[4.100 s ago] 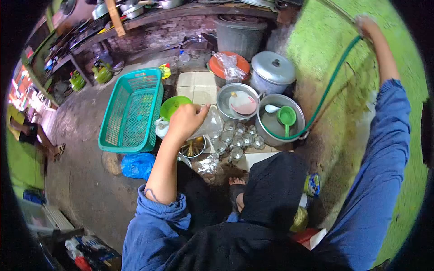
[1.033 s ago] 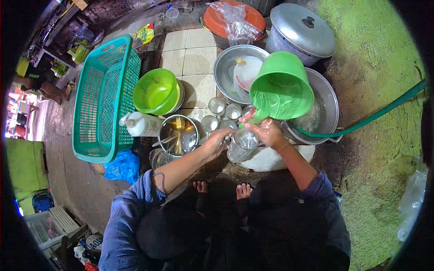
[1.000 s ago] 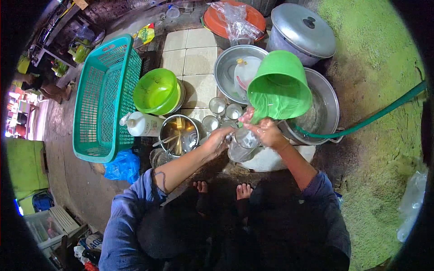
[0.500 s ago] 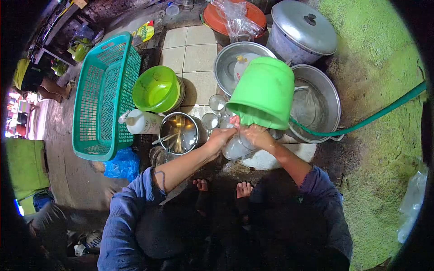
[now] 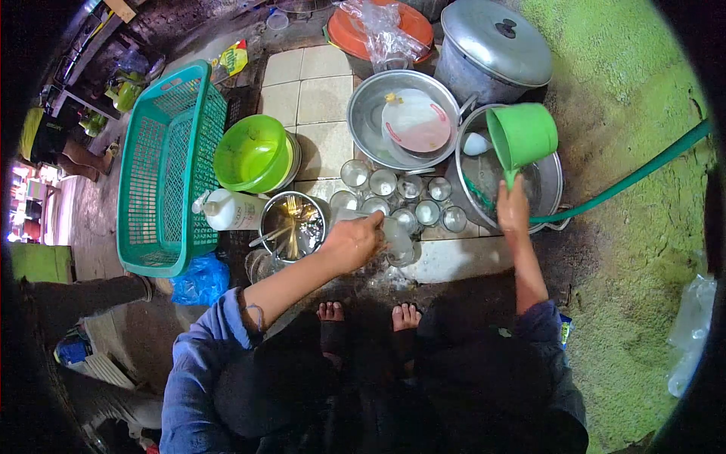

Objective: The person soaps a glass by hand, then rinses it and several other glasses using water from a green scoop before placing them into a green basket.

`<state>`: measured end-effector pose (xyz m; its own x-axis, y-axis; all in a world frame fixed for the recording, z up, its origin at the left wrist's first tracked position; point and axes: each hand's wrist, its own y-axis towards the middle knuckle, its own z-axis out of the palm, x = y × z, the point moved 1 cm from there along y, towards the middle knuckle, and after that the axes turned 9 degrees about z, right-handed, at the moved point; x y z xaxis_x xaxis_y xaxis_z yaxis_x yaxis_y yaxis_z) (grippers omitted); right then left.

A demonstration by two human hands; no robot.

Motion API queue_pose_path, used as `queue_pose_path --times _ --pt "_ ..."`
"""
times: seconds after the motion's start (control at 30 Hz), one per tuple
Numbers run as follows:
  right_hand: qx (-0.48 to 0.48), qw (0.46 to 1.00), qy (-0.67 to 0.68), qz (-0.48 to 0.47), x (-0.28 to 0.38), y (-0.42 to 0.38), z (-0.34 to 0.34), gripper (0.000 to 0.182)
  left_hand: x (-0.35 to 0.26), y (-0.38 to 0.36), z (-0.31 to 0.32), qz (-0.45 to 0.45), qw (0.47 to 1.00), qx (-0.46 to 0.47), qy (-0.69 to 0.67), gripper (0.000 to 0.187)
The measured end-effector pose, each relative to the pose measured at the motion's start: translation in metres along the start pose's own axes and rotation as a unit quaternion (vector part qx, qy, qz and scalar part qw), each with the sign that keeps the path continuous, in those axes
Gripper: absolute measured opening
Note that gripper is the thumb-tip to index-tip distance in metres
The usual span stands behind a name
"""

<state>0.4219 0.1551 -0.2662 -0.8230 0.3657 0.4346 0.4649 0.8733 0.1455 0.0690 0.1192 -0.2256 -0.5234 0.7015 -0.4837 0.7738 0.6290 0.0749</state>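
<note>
My right hand (image 5: 514,209) is closed round the handle of a green plastic dipper (image 5: 528,133). The dipper is tilted above a metal pot (image 5: 556,185) holding water, with a green hose inside. At the front of the tiles, my left hand (image 5: 357,244) is closed on a clear glass (image 5: 398,244), partly hidden by the fingers. Several clear glasses (image 5: 405,220) stand just beyond it. Left of that hand is a metal bowl (image 5: 324,219) with forks and spoons (image 5: 292,223) in dark liquid.
A metal basin (image 5: 364,144) holds a plate (image 5: 416,125). Behind it stand a lidded pot (image 5: 495,45) and an orange lid (image 5: 412,30). To the left are a green tub (image 5: 249,151), a white bottle (image 5: 234,210) and a teal basket (image 5: 155,253). The green hose (image 5: 635,178) crosses from the right.
My right hand has moved right with the dipper, from above the glasses to the metal pot. My left hand has stayed near the front, still on the glass.
</note>
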Motion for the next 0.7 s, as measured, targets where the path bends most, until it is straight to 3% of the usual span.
queue_pose_path --times 0.03,0.07,0.13,0.17,0.2,0.27,0.3,0.33,0.37,0.4,0.43,0.47,0.53,0.6,0.63,0.7 --pt "0.063 0.995 -0.050 0.065 -0.010 0.007 -0.009 0.034 -0.001 -0.002 -0.002 0.013 0.998 0.038 0.053 0.027" --pt "0.063 0.995 -0.050 0.066 -0.024 0.011 -0.012 0.034 0.000 -0.005 -0.004 0.026 0.991 0.076 0.106 0.024" --pt "0.134 0.966 -0.212 0.060 -0.057 0.017 -0.009 0.034 0.002 -0.012 0.003 0.051 0.981 0.102 0.160 0.018" --pt "0.133 0.966 -0.211 0.060 -0.074 0.025 0.001 0.034 0.003 -0.015 0.006 0.074 0.966 0.126 0.213 0.012" --pt "0.239 0.943 -0.226 0.041 -0.091 0.033 0.018 0.034 0.002 -0.018 0.006 0.074 0.966 0.126 0.213 0.012" --pt "0.344 0.908 -0.238 0.021 -0.093 0.042 0.030 0.036 -0.001 -0.023 0.004 0.091 0.966 0.111 0.213 0.005" --pt "0.436 0.884 -0.054 0.163 -0.086 0.043 0.031 0.038 -0.002 -0.024 0.005 0.090 0.966 0.111 0.213 0.005" --pt "0.500 0.804 0.134 0.294 -0.070 0.040 0.026 0.040 -0.002 -0.025 0.007 0.064 0.967 0.132 0.206 0.006" --pt "0.487 0.760 0.234 0.361 -0.055 0.036 0.016 0.034 -0.001 -0.025 0.006 0.038 0.967 0.152 0.200 0.007" --pt "0.489 0.760 0.236 0.358 -0.058 0.033 0.021 0.034 0.001 -0.026 0.004 0.036 0.966 0.153 0.203 0.007" --pt "0.485 0.615 0.485 0.389 -0.062 0.026 0.028 0.028 0.002 -0.027 0.001 0.031 0.975 0.115 0.185 0.008" --pt "0.441 0.418 0.693 0.389 -0.067 0.021 0.032 0.023 0.004 -0.028 -0.002 0.027 0.983 0.077 0.166 0.009" --pt "0.396 0.318 0.779 0.368 -0.038 -0.007 0.020 0.015 0.003 -0.027 -0.016 -0.001 0.995 0.048 0.093 0.015" --pt "0.310 0.555 0.729 0.254 0.009 -0.039 -0.009 0.017 0.007 -0.025 -0.021 -0.030 0.999 0.018 0.017 0.021" --pt "0.311 0.554 0.729 0.255 0.017 -0.051 -0.012 0.017 0.011 -0.025 -0.021 -0.057 0.994 -0.029 -0.084 0.026" --pt "0.452 0.521 0.707 0.157 0.030 -0.069 -0.013 0.024 0.018 -0.026 -0.013 -0.071 0.967 -0.109 -0.219 0.031"
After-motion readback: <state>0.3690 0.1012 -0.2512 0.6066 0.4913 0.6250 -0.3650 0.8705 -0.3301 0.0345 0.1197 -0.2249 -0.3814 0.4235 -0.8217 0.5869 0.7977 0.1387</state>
